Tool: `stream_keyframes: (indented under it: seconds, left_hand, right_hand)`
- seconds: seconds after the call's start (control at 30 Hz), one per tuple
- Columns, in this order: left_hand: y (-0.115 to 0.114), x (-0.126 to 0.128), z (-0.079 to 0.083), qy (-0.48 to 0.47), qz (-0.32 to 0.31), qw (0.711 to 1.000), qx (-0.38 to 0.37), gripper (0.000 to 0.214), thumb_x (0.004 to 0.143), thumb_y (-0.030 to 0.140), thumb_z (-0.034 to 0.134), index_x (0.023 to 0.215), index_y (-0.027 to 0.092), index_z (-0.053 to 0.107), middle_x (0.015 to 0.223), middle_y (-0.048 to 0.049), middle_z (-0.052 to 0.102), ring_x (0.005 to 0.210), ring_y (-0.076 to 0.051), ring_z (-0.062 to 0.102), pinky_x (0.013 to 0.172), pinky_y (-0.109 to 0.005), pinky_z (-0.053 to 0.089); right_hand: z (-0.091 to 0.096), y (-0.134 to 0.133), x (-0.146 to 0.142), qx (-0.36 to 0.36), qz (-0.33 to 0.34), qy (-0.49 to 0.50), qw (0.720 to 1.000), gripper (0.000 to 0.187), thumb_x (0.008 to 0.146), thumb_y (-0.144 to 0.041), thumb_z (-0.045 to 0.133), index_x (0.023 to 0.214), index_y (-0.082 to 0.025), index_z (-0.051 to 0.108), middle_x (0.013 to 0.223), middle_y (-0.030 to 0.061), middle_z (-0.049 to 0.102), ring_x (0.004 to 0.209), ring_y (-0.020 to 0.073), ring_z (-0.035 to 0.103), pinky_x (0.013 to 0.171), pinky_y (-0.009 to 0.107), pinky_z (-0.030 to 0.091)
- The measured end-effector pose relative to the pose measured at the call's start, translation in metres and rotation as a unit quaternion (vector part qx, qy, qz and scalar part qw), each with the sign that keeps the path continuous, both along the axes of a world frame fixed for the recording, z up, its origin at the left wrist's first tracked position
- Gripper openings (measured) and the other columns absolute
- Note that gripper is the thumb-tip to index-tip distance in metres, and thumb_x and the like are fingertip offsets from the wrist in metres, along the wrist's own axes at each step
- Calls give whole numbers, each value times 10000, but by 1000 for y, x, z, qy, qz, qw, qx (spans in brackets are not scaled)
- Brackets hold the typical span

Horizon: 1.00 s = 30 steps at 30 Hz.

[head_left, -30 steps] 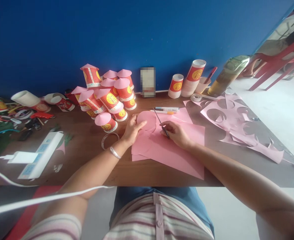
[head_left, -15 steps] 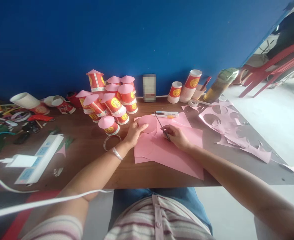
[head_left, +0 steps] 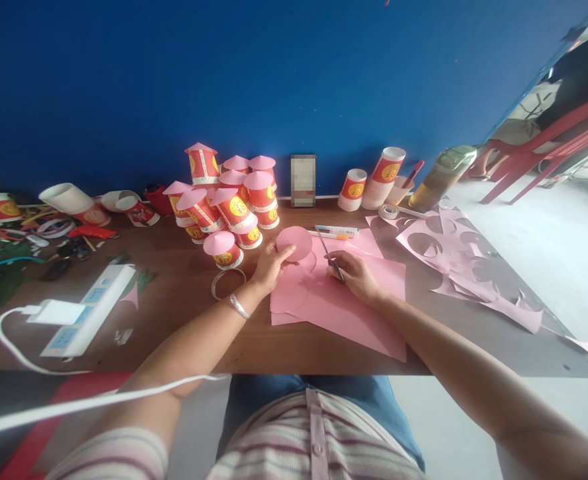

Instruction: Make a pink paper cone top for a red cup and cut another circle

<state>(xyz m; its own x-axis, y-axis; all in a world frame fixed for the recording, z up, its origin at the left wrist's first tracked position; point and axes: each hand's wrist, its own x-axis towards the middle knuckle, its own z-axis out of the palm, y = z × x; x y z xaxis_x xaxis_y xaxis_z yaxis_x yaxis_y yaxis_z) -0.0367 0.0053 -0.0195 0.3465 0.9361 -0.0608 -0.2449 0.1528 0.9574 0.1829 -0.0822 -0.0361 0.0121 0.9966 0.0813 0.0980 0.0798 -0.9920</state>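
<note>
Between the thumb and fingers of my left hand [head_left: 270,267] is a round pink paper disc [head_left: 295,244], raised a little above the sheets. My right hand [head_left: 354,272] is closed around the dark handles of a pair of scissors [head_left: 323,241], whose thin blades point away and to the left, just right of the disc. Both hands are over pink paper sheets [head_left: 354,313]; a circle outline shows on the paper below the disc. Two pens [head_left: 337,233] lie just beyond the sheets.
Red paper cups with pink cone tops [head_left: 234,207] are stacked at back left. Pink offcuts [head_left: 454,250] spread at right. A power strip [head_left: 91,307], tape roll [head_left: 229,283], bottle [head_left: 441,177] and upright phone-like object [head_left: 303,180] are on the table. A white cable [head_left: 99,400] crosses my left arm.
The disc has turned to face the camera more. The scissors have shifted slightly right and their tip stands farther from the disc. The whole view has shifted a little.
</note>
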Motion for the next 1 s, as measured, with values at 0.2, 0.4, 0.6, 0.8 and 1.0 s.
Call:
stream_keyframes:
  seconds: [0.2, 0.4, 0.6, 0.8, 1.0]
  left_hand:
    - [3, 0, -6, -34, 8, 999, -9, 477, 692, 396, 911, 1017, 155, 660, 959, -47, 690, 899, -209, 691, 717, -326, 627]
    - [-2, 2, 2, -43, -9, 999, -26, 469, 701, 377, 908, 1033, 152, 664, 953, -49, 697, 910, -212, 688, 695, -322, 628]
    - [-6, 4, 5, -50, -23, 998, -23, 430, 695, 359, 920, 1000, 170, 682, 942, -41, 704, 867, -203, 689, 714, -319, 610]
    - [-8, 5, 11, -39, -39, 998, -17, 425, 671, 411, 932, 934, 173, 699, 889, -42, 711, 877, -233, 706, 769, -357, 615]
    - [-9, 4, 13, -1, -38, 999, -5, 430, 642, 446, 937, 894, 184, 708, 894, -72, 730, 956, -298, 714, 775, -379, 605]
  right_hand:
    - [-1, -2, -1, 27, -23, -57, 998, 354, 868, -478, 710, 1091, -208, 661, 742, -19, 621, 665, 141, 547, 651, 301, 460]
    - [-5, -3, -1, 19, -21, -125, 992, 332, 890, -418, 649, 1146, -213, 694, 765, -4, 655, 674, 148, 566, 666, 299, 471]
    - [-8, -4, -1, 17, -6, -145, 989, 350, 913, -446, 639, 1176, -222, 694, 743, -2, 660, 618, 150, 554, 627, 296, 466]
    - [-9, -5, -4, 18, -11, -142, 990, 364, 929, -477, 639, 1183, -219, 670, 759, -1, 668, 618, 144, 562, 632, 288, 474]
    - [-7, -6, -3, 26, -9, -156, 987, 364, 940, -462, 635, 1200, -210, 668, 760, 0, 672, 623, 137, 560, 651, 283, 490]
